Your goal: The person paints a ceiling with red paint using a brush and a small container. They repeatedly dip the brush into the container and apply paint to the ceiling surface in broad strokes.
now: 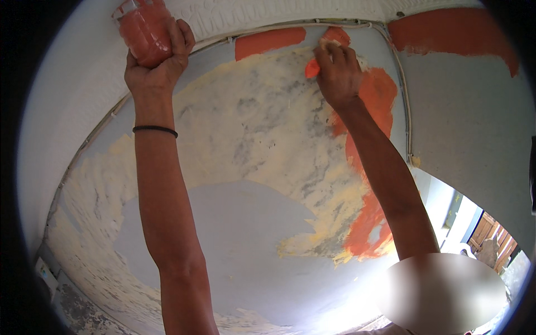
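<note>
My left hand (159, 75) is raised at the upper left, fingers wrapped round a clear container (144, 32) with coral-red paint in it. My right hand (340, 75) grips a small tool, likely a brush, with an orange-red part (311, 69) showing left of my fingers; much of it is hidden. It is against the wall surface (245, 111), near the upper border. That surface is grey with mottled cream patches. Orange-red paint covers a strip (269, 40) along the top and an irregular area (374, 103) beside and below my right hand.
A cable (405, 89) runs along the border of the surface. A grey panel (458, 111) with an orange-red band (446, 30) is at the right, and white moulding (262, 11) at the top. A bright opening at lower right shows wooden slats (487, 231), beside a blurred oval area.
</note>
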Demonstrator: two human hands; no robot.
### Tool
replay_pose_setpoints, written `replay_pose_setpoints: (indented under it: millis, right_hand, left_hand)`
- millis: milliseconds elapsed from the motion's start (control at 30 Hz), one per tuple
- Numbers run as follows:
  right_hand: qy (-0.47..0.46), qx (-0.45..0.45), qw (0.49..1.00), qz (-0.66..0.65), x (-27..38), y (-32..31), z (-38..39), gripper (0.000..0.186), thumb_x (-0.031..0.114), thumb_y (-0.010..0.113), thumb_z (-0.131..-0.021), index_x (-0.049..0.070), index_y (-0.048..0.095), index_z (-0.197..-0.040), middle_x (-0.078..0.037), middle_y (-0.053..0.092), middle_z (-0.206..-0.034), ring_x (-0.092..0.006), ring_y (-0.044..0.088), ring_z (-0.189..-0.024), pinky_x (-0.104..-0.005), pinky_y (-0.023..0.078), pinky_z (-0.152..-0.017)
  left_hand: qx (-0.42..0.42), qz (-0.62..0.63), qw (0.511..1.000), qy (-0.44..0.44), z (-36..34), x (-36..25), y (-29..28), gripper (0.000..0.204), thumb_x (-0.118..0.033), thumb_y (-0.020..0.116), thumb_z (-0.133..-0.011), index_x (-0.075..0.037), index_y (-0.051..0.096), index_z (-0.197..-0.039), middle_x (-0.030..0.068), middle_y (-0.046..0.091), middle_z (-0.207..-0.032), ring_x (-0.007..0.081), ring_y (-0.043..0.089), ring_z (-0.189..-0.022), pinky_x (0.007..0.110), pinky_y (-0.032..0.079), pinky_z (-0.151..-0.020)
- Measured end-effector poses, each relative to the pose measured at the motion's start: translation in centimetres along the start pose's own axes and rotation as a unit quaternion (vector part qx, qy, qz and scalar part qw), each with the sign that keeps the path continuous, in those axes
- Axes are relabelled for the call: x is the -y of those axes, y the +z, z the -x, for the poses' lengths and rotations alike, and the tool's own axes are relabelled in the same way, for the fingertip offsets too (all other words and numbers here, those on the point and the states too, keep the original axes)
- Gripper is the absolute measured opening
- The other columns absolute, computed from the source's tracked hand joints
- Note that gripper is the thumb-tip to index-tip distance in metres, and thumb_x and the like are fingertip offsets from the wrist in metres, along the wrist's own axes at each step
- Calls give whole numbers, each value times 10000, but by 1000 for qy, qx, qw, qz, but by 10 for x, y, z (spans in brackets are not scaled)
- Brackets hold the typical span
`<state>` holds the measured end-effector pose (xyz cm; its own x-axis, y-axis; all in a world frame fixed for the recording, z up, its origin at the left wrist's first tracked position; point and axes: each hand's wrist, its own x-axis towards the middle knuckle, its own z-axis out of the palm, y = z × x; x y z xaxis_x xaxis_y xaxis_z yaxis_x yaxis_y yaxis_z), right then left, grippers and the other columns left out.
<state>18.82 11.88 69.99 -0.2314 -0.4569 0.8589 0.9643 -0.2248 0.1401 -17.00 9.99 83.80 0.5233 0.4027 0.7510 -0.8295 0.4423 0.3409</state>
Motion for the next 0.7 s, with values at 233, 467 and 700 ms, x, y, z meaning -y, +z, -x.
replay_pose_setpoints:
  millis: [233, 467, 700]
  right_hand:
    - [15, -17, 999, 29, -1, 7, -18, 436, -17, 762, -718, 209, 723, -1089, -15, 725, -1132, -305, 668, -1043, -385, 616, -739]
    - [33, -12, 999, 11, 11, 12, -29, 404, -21, 763, -719, 195, 726, -1058, -19, 745, -1082, -309, 674, -1025, -384, 617, -737]
    - [21, -13, 1000, -5, 25, 11, -35, 366, -17, 737, -744, 153, 715, -1067, -27, 757, -1081, -297, 681, -972, -406, 613, -743]
  left_hand:
    - [6, -8, 1000, -9, 1, 0, 2, 535, -326, 590, -882, -44, 594, -1336, 225, 518, -1268, 443, 490, -1205, 586, 661, -905]
    - [21, -19, 1000, 1, 5, 0, 0, 534, -334, 578, -901, -35, 580, -1343, 228, 528, -1271, 444, 485, -1210, 587, 666, -891]
    - [26, -3, 1000, -13, 11, 4, 2, 540, -352, 578, -914, -32, 573, -1350, 230, 526, -1275, 441, 478, -1217, 594, 659, -901]
